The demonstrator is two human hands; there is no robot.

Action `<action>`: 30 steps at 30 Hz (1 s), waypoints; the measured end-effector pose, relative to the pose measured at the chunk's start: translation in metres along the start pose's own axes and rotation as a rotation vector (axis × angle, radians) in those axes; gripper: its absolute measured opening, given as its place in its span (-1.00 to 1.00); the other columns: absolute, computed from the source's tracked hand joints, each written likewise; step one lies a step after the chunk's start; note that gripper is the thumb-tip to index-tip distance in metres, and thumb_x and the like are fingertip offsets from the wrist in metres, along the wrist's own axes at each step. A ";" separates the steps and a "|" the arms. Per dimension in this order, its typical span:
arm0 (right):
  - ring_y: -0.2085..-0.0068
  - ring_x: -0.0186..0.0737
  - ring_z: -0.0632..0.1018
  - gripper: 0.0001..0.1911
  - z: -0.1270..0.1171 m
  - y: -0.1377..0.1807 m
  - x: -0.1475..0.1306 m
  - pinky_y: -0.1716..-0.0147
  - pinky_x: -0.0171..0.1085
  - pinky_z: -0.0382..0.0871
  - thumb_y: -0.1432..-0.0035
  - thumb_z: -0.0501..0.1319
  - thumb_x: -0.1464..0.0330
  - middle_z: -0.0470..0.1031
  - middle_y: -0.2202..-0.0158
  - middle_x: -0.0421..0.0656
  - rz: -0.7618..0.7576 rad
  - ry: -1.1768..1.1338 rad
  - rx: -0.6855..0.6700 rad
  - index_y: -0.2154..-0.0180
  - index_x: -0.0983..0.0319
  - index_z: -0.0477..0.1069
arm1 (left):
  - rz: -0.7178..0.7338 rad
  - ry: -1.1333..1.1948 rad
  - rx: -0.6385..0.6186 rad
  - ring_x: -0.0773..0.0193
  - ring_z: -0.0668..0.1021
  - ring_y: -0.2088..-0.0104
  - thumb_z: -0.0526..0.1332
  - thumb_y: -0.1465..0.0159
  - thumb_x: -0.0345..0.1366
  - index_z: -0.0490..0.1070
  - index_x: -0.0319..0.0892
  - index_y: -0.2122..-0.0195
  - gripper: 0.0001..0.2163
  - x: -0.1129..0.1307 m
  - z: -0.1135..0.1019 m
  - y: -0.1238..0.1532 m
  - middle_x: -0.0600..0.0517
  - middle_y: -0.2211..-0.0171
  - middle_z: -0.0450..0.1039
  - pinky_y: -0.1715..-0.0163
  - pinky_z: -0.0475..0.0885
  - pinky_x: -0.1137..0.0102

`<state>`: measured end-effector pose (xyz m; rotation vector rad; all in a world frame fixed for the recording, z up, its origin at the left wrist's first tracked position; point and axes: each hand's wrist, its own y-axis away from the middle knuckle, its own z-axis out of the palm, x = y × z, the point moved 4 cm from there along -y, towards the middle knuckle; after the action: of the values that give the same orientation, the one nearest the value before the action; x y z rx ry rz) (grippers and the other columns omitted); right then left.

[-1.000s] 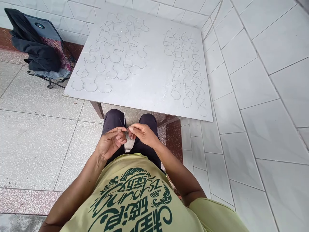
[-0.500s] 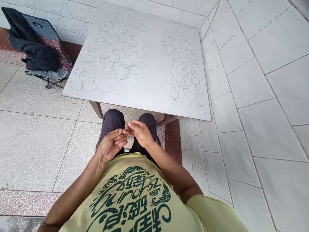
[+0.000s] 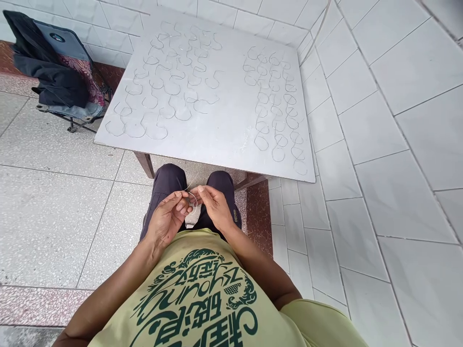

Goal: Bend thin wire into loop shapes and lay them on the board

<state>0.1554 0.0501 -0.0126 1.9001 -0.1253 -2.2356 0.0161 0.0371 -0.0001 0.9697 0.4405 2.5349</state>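
Note:
My left hand [image 3: 167, 215] and my right hand [image 3: 216, 205] meet over my knees, just below the table's near edge. Both pinch a thin piece of wire [image 3: 193, 198], which curves into a small loop between the fingertips. On the white table [image 3: 224, 130] lie several bent wire pieces: open S-shaped ones [image 3: 170, 86] on the left half, closed figure-eight loops [image 3: 277, 108] in rows on the right half.
A folding chair [image 3: 68, 72] with dark clothes draped on it stands at the table's left on the speckled floor. A white tiled wall [image 3: 379, 120] runs along the right side, close to the table's right edge.
The wire between my fingers has gone from nearly straight to a curved loop. My hands stayed together over my knees, shifting only slightly.

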 end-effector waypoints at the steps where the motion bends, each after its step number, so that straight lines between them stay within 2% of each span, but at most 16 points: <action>1: 0.25 -0.17 0.62 -0.57 0.000 0.004 -0.001 0.24 -0.25 0.50 -0.32 0.24 -0.02 0.63 0.29 -0.09 -0.015 0.052 -0.027 0.24 0.21 0.57 | 0.007 -0.007 -0.008 0.38 0.34 0.48 0.35 -0.30 -0.36 0.57 -0.27 0.24 -0.92 0.001 0.000 0.000 0.13 0.54 0.21 0.31 0.42 0.43; 5: 0.26 -0.17 0.62 -0.67 -0.004 0.019 0.006 0.20 -0.23 0.50 -0.37 0.22 0.07 0.62 0.27 -0.12 -0.113 0.207 0.024 0.14 0.17 0.58 | 0.011 -0.133 -0.020 0.29 0.48 0.36 0.36 -0.32 -0.26 0.57 -0.24 0.17 -0.85 0.002 -0.004 0.000 0.05 0.45 0.42 0.16 0.45 0.37; 9: 0.42 -0.23 0.57 -0.66 -0.006 0.022 0.019 0.27 -0.23 0.48 -0.44 0.12 0.12 0.59 0.35 -0.17 -0.169 0.317 0.048 0.01 0.12 0.58 | 0.139 -0.468 0.046 0.23 0.54 0.32 0.39 -0.29 -0.19 0.60 -0.21 0.12 -0.77 0.005 -0.012 0.001 -0.01 0.37 0.55 0.15 0.45 0.36; 11: 0.45 -0.24 0.55 -0.65 -0.007 0.021 0.022 0.28 -0.23 0.47 -0.46 0.10 0.14 0.57 0.37 -0.18 -0.197 0.383 0.031 -0.03 0.11 0.58 | 0.203 -0.607 0.074 0.23 0.54 0.33 0.39 -0.29 -0.21 0.61 -0.19 0.09 -0.77 0.005 -0.015 0.001 -0.01 0.36 0.58 0.18 0.44 0.39; 14: 0.44 -0.22 0.54 -0.65 -0.007 0.016 0.021 0.27 -0.22 0.45 -0.47 0.08 0.16 0.55 0.39 -0.17 -0.230 0.470 -0.005 -0.05 0.10 0.58 | 0.241 -0.697 0.097 0.24 0.54 0.36 0.38 -0.28 -0.26 0.61 -0.15 0.08 -0.79 0.004 -0.018 0.002 0.02 0.39 0.58 0.23 0.45 0.42; 21: 0.46 -0.22 0.52 -0.65 -0.009 0.005 0.018 0.34 -0.25 0.40 -0.47 0.06 0.21 0.49 0.48 -0.20 -0.198 0.541 -0.089 0.00 0.15 0.58 | 0.313 -0.910 0.064 0.26 0.55 0.41 0.32 -0.33 -0.25 0.59 -0.12 0.05 -0.81 0.003 -0.018 0.002 0.03 0.40 0.57 0.33 0.44 0.44; 25: 0.49 -0.27 0.50 -0.65 -0.012 0.002 0.014 0.39 -0.29 0.35 -0.48 0.06 0.18 0.47 0.49 -0.22 -0.182 0.554 -0.119 0.03 0.16 0.58 | 0.321 -0.921 0.016 0.28 0.54 0.44 0.26 -0.39 -0.16 0.58 -0.15 0.05 -0.77 0.005 -0.018 0.001 0.03 0.43 0.55 0.37 0.43 0.45; 30: 0.55 -0.34 0.44 -0.61 -0.011 0.005 0.010 0.41 -0.34 0.32 -0.51 0.02 0.15 0.41 0.53 -0.28 -0.202 0.542 -0.190 0.03 0.17 0.55 | 0.191 -0.829 -0.096 0.26 0.55 0.46 0.28 -0.37 -0.13 0.53 -0.18 0.12 -0.78 0.010 -0.019 -0.004 0.01 0.44 0.56 0.37 0.47 0.41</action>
<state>0.1655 0.0440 -0.0227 2.4048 0.3610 -1.6764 -0.0031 0.0428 -0.0098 1.9392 -0.0272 2.0115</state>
